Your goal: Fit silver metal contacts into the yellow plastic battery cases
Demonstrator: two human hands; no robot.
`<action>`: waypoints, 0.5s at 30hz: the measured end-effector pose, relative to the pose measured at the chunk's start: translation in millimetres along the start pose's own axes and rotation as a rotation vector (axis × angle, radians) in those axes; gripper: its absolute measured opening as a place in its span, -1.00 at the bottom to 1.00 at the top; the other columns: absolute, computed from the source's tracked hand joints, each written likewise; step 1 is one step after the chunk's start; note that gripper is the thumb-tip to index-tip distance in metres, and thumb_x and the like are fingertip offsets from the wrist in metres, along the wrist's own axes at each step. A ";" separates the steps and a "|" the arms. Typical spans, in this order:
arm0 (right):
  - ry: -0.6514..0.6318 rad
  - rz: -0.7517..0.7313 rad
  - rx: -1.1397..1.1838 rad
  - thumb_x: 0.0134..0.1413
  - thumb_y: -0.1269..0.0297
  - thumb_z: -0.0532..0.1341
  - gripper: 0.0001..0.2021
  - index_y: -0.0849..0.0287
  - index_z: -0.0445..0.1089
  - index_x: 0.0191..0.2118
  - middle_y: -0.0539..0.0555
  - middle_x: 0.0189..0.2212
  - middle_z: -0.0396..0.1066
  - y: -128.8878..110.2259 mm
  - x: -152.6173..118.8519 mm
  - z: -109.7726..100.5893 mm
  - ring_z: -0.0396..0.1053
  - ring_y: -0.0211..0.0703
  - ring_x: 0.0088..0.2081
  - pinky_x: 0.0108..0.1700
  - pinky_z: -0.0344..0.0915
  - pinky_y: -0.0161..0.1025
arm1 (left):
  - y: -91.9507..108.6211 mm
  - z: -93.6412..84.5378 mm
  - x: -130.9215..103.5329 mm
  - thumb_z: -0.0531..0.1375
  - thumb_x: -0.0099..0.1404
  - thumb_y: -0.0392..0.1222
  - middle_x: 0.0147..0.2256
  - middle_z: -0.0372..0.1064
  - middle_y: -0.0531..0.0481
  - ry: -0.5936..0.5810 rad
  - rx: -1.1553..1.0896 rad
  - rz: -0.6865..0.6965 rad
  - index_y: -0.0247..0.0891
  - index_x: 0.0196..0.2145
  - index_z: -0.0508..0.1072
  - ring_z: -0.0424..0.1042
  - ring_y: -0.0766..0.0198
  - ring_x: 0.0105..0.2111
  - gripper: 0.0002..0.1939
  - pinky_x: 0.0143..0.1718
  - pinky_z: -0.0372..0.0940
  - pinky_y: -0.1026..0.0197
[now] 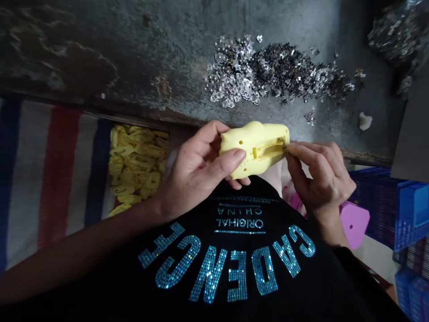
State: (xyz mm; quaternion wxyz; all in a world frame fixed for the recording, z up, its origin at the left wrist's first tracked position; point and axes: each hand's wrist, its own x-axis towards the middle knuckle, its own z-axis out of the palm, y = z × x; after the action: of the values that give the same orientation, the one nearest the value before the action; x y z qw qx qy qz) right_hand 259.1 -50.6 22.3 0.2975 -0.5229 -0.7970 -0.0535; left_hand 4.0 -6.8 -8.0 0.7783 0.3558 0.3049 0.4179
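Note:
A pale yellow plastic shell (259,134) with a long rectangular slot and small round holes lies across my left hand (204,163). The left thumb presses on its face while the fingers wrap around behind. At the slot's right end, my right hand (317,172) pinches a small metal piece (284,146) with thumb and forefinger against the shell. The fingertips mostly cover this piece. On the bench beyond, a heap of small shiny metal pieces (234,71) spreads toward the right, with darker ones in its middle.
Many similar yellow plastic parts (137,156) fill a container at the left, beside a striped sheet (63,174). The worn metal bench (150,49) spans the top. Blue plastic crates (410,205) and a pink plastic object (355,223) are at the right. A clear bag (395,33) sits upper right.

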 end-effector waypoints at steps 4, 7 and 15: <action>0.029 0.005 -0.039 0.39 0.61 0.44 -0.64 0.06 0.57 0.14 0.04 -0.05 0.77 -1.0 -4.5 2.6 0.68 -0.08 -0.11 -0.04 0.60 -0.09 | -2.2 -1.4 2.4 0.45 0.54 -0.19 -0.23 0.72 0.11 0.003 -0.035 -0.021 -0.12 0.00 0.57 0.76 0.20 -0.42 -0.84 -0.45 0.66 0.32; 0.035 0.003 -0.069 0.40 0.58 0.43 -0.65 0.03 0.58 0.15 0.06 -0.05 0.76 -3.4 -6.0 5.7 0.65 -0.04 -0.11 -0.05 0.59 -0.06 | -3.3 -2.6 2.2 0.44 0.54 -0.18 -0.23 0.72 0.10 0.009 -0.032 -0.018 -0.12 0.00 0.56 0.75 0.20 -0.43 -0.83 -0.45 0.66 0.31; 0.072 0.025 -0.022 0.40 0.57 0.42 -0.59 -0.05 0.60 0.20 0.04 -0.05 0.75 -1.3 -10.9 12.3 0.64 -0.06 -0.13 -0.09 0.58 -0.04 | -3.1 -1.3 -0.4 0.44 0.53 -0.10 -0.18 0.70 0.08 0.031 0.024 -0.006 -0.11 0.02 0.51 0.72 0.20 -0.43 -0.78 -0.48 0.63 0.29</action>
State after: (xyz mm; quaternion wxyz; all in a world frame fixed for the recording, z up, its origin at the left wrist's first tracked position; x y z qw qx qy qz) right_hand 255.8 -55.1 6.8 0.3208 -0.5339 -0.7785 -0.0773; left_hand 4.2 -8.0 -11.2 0.7703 0.3577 0.3229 0.4176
